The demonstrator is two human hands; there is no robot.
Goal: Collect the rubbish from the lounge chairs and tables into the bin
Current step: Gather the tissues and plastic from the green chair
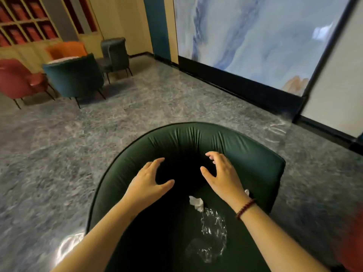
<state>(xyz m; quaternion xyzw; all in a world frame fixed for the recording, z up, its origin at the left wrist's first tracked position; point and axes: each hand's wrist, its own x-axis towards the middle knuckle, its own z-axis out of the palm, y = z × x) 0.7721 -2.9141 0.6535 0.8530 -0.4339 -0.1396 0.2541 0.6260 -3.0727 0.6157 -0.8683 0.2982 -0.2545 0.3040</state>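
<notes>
Step in hand, as I judge it: clear the rubbish off the seat of the dark green lounge chair [255, 165].

Hands: both hover over the inner curve of the backrest, beyond the litter. Left hand [146, 181]: fingers [157, 162] spread, slightly curved, holding nothing. Right hand [223, 174]: likewise spread and empty, with a bead bracelet [245, 208] at the wrist.

Method note: the rubbish lies nearer to me than my fingertips, so the hands should come back toward my body before closing. The tissue should come up with a pinch. The film looks better suited to a whole-hand scoop, balled up so it does not slip or trail. No bin in view, so I expect to carry the lot.

Appearance:
- Crumpled white tissue [196, 203] lies on the seat between my forearms, closer to the right one.
- Crumpled clear plastic film [213, 230] lies just beside the tissue, on my side. It glints, the green shows through, and its edges are hard to trace.
- Small white scrap [247, 192] sits beside the right wrist, partly hidden. I cannot tell what it is.
</notes>
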